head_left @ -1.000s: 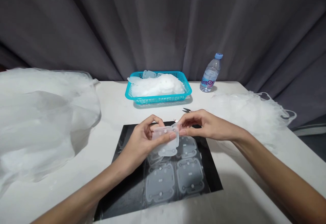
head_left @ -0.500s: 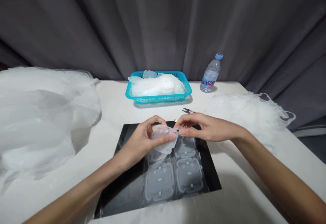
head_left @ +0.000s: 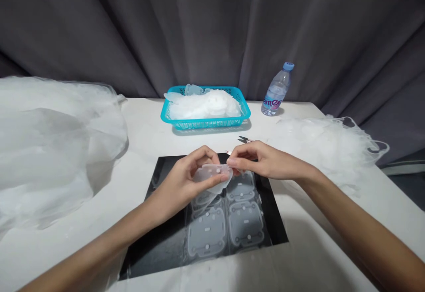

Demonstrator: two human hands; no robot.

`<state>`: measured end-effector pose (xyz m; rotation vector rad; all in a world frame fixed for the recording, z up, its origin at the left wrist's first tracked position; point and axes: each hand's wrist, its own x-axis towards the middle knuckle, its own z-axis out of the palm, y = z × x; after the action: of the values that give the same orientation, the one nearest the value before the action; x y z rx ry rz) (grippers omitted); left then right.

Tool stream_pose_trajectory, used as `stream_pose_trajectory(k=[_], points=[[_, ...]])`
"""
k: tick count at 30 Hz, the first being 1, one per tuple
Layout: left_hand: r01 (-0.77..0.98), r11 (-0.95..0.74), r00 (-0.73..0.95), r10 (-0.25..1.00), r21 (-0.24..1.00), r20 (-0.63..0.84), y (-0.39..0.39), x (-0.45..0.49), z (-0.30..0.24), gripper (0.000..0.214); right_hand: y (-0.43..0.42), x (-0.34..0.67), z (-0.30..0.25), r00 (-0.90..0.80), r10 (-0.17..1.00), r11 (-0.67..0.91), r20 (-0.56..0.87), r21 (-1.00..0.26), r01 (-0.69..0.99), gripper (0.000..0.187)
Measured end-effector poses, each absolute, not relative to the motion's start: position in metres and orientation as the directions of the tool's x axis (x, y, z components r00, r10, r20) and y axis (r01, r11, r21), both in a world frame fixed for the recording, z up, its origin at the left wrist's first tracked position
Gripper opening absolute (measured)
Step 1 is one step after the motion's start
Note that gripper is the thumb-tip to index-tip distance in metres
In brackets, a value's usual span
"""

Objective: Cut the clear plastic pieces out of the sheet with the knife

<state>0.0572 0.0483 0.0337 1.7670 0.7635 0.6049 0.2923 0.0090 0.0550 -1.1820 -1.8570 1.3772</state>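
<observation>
My left hand (head_left: 186,181) grips a thin, translucent, rounded-square plastic piece (head_left: 214,180) between thumb and fingers. At that piece's right edge, my right hand (head_left: 268,161) is closed in a pinch on the rim; a small clear bit shows below its fingers. Underneath lies a black mat (head_left: 159,239) bearing a clear sheet (head_left: 227,250) with several similar rounded-square shapes, marked with small white dots. One of those shapes is partly covered by the held piece. Just behind my right hand are the dark tips of small scissors or snips (head_left: 244,139), partly hidden.
A turquoise basket (head_left: 206,123) heaped with translucent pieces stands at the back. To its right is a water bottle (head_left: 276,90). A large pile of white filmy sheets (head_left: 59,150) fills the left; thin stringy scraps (head_left: 332,150) lie at right on the white table (head_left: 149,132).
The held piece has tilted flatter, its face turning from me. My right fingertips have shifted slightly up and left along its edge. The whole view has shifted slightly.
</observation>
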Motion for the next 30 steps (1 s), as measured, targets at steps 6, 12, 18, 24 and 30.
stream_pose_trajectory(k=[6,12,18,24,30], points=[[0.331,-0.335,0.667,0.744,0.882,0.033,0.042,0.053,0.035,0.024,0.012,0.287,0.046,-0.418,0.908,0.101,0.011,-0.976,0.193,0.03],[0.31,-0.534,0.711,0.68,0.787,0.181,0.043,0.051,0.044,0.014,0.011,0.289,0.046,-0.414,0.91,0.009,0.004,-1.0,0.009,0.019],[0.241,-0.969,0.78,0.161,-0.053,0.604,0.009,0.056,0.039,0.017,0.018,0.273,0.026,-0.105,0.994,0.032,-0.009,-0.922,0.386,0.009],[0.256,-0.808,0.722,0.525,0.53,0.451,0.02,0.048,0.041,0.01,0.021,0.283,0.021,0.086,0.985,0.037,0.147,-0.676,0.736,0.014],[0.166,-0.681,0.612,0.638,0.714,0.467,0.042,0.04,0.042,0.018,-0.004,0.293,0.075,-0.34,0.891,0.43,0.302,-0.803,0.413,0.019]])
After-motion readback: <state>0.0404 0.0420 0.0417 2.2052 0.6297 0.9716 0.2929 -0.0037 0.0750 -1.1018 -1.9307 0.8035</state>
